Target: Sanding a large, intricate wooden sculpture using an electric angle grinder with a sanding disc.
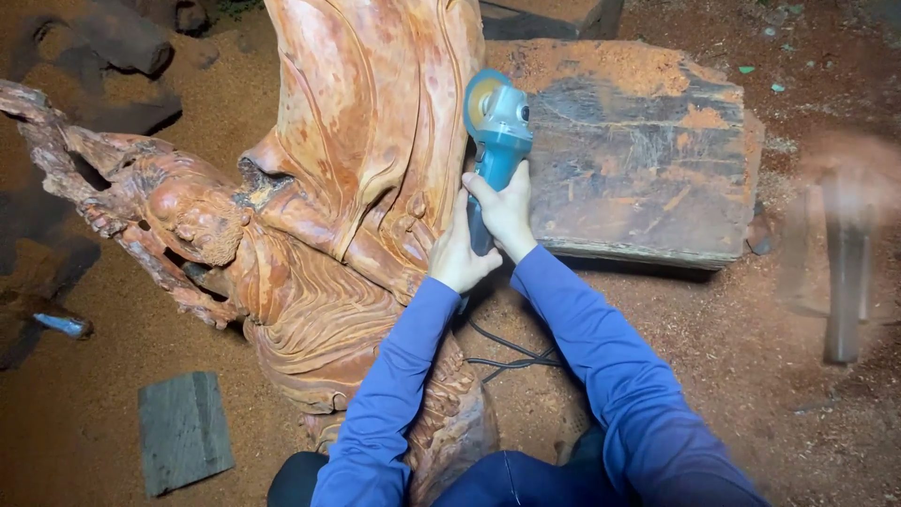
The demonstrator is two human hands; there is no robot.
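A large reddish carved wooden figure (319, 216) lies across the ground in front of me, its robe folds running up the middle of the view. Both hands grip the handle of a teal angle grinder (496, 131). My left hand (457, 252) wraps the lower handle beside the carving. Just above it, my right hand (505, 211) clasps the handle. The grinder's disc (481, 97) rests against the right edge of the carving's upper robe. Its black cord (511, 355) trails down between my blue sleeves.
A big weathered wood block (648, 160) dusted with sawdust lies right of the carving. A small grey slab (183, 430) sits at lower left, dark logs (113, 42) at upper left. A blurred upright object (845, 272) stands at the right. Red sawdust covers the ground (741, 376).
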